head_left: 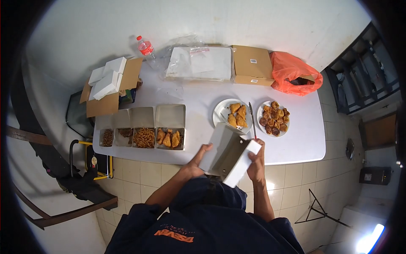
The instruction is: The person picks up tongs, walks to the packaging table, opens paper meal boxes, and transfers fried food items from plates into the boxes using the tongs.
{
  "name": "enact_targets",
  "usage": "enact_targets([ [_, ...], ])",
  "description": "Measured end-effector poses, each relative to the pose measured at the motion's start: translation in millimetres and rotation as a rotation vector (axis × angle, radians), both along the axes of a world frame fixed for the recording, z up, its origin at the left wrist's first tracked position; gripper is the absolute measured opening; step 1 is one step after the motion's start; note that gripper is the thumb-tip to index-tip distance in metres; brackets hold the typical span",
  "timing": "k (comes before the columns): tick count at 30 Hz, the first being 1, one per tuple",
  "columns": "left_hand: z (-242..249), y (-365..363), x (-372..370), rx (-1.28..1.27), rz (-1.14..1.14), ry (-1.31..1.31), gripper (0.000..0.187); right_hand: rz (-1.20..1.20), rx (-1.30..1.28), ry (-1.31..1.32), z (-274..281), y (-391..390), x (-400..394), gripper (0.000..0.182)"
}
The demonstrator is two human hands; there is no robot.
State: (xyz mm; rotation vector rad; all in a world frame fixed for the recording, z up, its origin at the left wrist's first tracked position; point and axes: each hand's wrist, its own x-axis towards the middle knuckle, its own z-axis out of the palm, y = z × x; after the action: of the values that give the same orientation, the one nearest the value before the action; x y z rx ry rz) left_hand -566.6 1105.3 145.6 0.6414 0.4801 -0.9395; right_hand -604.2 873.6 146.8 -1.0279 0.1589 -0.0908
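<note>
A white cardboard food box (pixel 240 166) is held tilted in front of my body, its lid flap raised and its grey-brown inside showing. My left hand (pixel 197 162) grips the lid side of the box. On the other side, my right hand (pixel 256 164) is closed on the box's outer wall, thumb on top. Just beyond the box is a white plate (pixel 218 115) with several golden fried pastries (pixel 237 115). A knife (pixel 251 113) lies between it and a second plate (pixel 270 134) heaped with round browned pieces (pixel 275 118).
At the left, several open boxes (pixel 170 114) hold fried pastries, brown sticks and other snacks. Behind them are a carton (pixel 102 106) of white boxes and a bottle (pixel 146 47). Plastic-wrapped white sheets (pixel 201 63), a brown box (pixel 253 63) and an orange bag (pixel 292 70) line the wall.
</note>
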Motion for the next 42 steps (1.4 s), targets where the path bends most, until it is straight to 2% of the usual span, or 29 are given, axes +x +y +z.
enact_targets([
  [2,-8,28,13,-0.258,-0.065,-0.007,0.071,-0.090,0.247,0.102,22,5,1,0.049],
  [3,-7,39,17,-0.247,-0.056,-0.034,0.070,-0.092,0.226,0.140,15,4,2,0.047],
  [4,-6,49,21,-0.234,-0.047,-0.060,0.069,-0.042,0.003,0.184,4,-1,1,0.046],
  [5,-28,64,26,-0.064,-0.034,-0.115,0.066,0.009,-0.222,0.228,-10,-7,0,0.044],
  [6,-32,73,30,0.106,-0.021,-0.168,0.063,0.006,-0.366,0.172,-12,3,4,0.042],
  [7,-35,84,32,0.102,-0.014,-0.140,0.062,-0.007,-0.511,0.120,-14,13,7,0.041],
  [8,-39,95,36,0.098,-0.006,-0.114,0.060,-0.012,-0.338,0.181,-14,26,4,0.037],
  [12,1,106,50,-0.118,0.047,0.076,0.061,0.045,-0.575,0.302,-31,40,11,0.024],
  [13,-26,112,40,-0.128,0.124,-0.390,0.059,0.066,-0.613,0.337,-32,44,12,0.024],
  [14,-51,117,30,-0.121,0.290,-0.801,0.058,0.055,-0.314,0.355,-34,49,14,0.025],
  [16,-61,135,43,-0.609,0.218,0.068,0.055,0.029,0.286,0.367,-38,57,17,0.029],
  [17,-72,134,41,-0.554,0.184,-0.005,0.050,0.064,0.290,0.354,-52,58,14,0.032],
  [20,-98,130,39,-0.599,0.256,0.127,0.050,-0.026,0.287,0.407,-46,78,12,0.033],
  [23,-124,134,40,-0.424,0.302,0.158,0.052,-0.121,0.160,0.450,-60,86,3,0.030],
  [26,-117,145,56,-0.355,0.269,0.085,0.058,-0.137,-0.019,0.485,-85,82,-10,0.027],
  [27,-108,146,53,-0.110,0.304,0.047,0.064,-0.127,-0.078,0.498,-94,80,-15,0.027],
  [30,-112,152,51,0.323,0.269,-0.157,0.069,-0.228,0.047,0.477,-123,83,-23,0.025],
  [31,-114,149,52,0.413,0.357,-0.238,0.065,-0.263,0.038,0.469,-130,85,-24,0.028],
  [34,-109,143,69,0.873,0.382,-0.574,0.058,-0.367,0.073,0.515,-153,98,-20,0.032],
  [35,-114,142,78,0.950,0.411,-0.790,0.049,-0.303,0.030,0.506,-165,99,-20,0.046],
  [38,-91,127,124,1.166,0.225,-1.059,0.044,-0.262,-0.442,0.463,-185,109,-19,0.060],
  [39,-92,124,145,1.161,0.213,-1.092,0.046,-0.283,-0.657,0.362,-223,103,-21,0.072],
  [42,-120,119,215,1.212,0.178,-1.181,0.053,-0.248,-0.999,0.497,-169,105,-25,0.077],
])
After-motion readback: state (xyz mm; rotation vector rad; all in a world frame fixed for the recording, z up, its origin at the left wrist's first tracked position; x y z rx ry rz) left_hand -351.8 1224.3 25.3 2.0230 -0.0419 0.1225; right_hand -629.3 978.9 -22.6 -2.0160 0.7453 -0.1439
